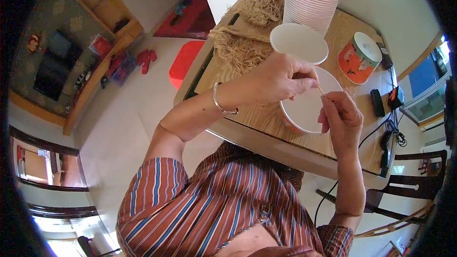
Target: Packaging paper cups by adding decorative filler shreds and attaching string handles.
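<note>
Over the table, my left hand, with a metal bracelet at the wrist, is closed in a pinch on one end of a thin light-brown strand. The other end is pinched between the thumb and finger of my right hand, so the short strand spans the gap between them. Below both hands stands a wide paper tub, white inside with an orange outer side; my hands partly hide it. Just beyond my left hand is a white paper tub with its mouth facing me. Tangled tan strands lie to the left of it.
A tall stack of paper tubs rises at the table's far side, beside another strand heap. An orange-and-green tub sits at the right. Black devices and cables lie along the right edge. A red stool and dark chair flank the table.
</note>
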{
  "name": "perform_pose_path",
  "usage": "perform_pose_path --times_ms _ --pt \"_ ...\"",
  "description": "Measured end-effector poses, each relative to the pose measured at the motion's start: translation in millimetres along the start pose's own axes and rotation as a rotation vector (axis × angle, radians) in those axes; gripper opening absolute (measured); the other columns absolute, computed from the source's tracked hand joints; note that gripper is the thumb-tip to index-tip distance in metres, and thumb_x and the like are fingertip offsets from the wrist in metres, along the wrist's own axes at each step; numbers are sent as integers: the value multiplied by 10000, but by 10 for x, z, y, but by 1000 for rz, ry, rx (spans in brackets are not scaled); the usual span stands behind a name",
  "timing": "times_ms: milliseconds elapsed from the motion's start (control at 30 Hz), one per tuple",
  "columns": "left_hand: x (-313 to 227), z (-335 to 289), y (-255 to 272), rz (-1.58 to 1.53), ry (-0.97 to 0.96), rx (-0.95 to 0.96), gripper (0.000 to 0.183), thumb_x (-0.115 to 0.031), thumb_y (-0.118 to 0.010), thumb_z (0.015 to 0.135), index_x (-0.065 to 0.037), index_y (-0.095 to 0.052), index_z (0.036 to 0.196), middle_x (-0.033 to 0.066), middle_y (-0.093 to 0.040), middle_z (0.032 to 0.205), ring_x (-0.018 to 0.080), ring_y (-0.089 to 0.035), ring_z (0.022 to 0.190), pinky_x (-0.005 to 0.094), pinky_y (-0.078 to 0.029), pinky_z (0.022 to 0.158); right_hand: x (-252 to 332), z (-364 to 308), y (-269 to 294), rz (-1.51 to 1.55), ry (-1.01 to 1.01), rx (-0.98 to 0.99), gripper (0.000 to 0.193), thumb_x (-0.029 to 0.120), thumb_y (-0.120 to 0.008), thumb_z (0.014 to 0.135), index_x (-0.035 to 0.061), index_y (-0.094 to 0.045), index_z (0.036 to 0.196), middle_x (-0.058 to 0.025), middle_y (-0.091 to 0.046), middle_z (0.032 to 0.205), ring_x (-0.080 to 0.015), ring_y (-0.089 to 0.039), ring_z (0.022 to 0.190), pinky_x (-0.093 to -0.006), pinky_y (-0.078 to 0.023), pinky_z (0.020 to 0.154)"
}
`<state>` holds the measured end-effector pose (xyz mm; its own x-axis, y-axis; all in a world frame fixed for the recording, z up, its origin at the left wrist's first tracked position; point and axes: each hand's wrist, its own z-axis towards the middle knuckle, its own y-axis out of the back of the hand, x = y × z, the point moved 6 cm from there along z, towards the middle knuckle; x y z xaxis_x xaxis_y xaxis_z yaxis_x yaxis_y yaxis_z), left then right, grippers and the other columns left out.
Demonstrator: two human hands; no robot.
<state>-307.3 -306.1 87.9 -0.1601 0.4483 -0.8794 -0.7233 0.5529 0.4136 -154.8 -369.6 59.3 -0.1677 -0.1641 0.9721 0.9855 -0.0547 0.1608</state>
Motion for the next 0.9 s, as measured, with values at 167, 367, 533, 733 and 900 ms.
perform_pose_path --times_ms 167,367,533,733,900 --pt "181 34 62 -152 76 -118 217 -193 -522 973 -8 -633 939 -1 -551 675 63 -545 575 213 -454 506 20 -40 106 56 -26 -47 49 54 -572 922 25 -606 903 -12 -572 654 -42 -515 537 -194 -384 433" --pt "122 65 -99 -174 96 -63 434 -399 -442 996 -16 -615 889 -2 -532 639 62 -539 529 208 -436 474 15 -78 138 54 16 -63 51 78 -581 922 34 -606 923 -4 -576 656 -46 -517 538 -199 -392 443" --pt "-12 56 -211 -237 137 7 440 -400 -501 971 -32 -573 741 -20 -504 577 55 -506 472 223 -419 440 15 -80 87 62 17 -45 53 82 -582 922 35 -607 924 1 -577 654 -46 -517 536 -199 -393 445" --pt "58 18 -239 -280 108 1 290 -266 -530 966 -29 -555 801 -8 -534 674 54 -521 542 216 -440 492 22 -72 101 0 52 -31 42 61 -573 921 27 -593 909 -3 -587 696 -61 -515 570 -211 -414 500" --pt "-31 75 -249 -181 32 -3 195 -164 -516 954 -4 -534 843 27 -545 718 90 -532 601 260 -464 547 50 -25 187 -221 234 -121 4 27 -569 907 26 -572 907 -30 -573 721 -84 -490 593 -226 -425 567"
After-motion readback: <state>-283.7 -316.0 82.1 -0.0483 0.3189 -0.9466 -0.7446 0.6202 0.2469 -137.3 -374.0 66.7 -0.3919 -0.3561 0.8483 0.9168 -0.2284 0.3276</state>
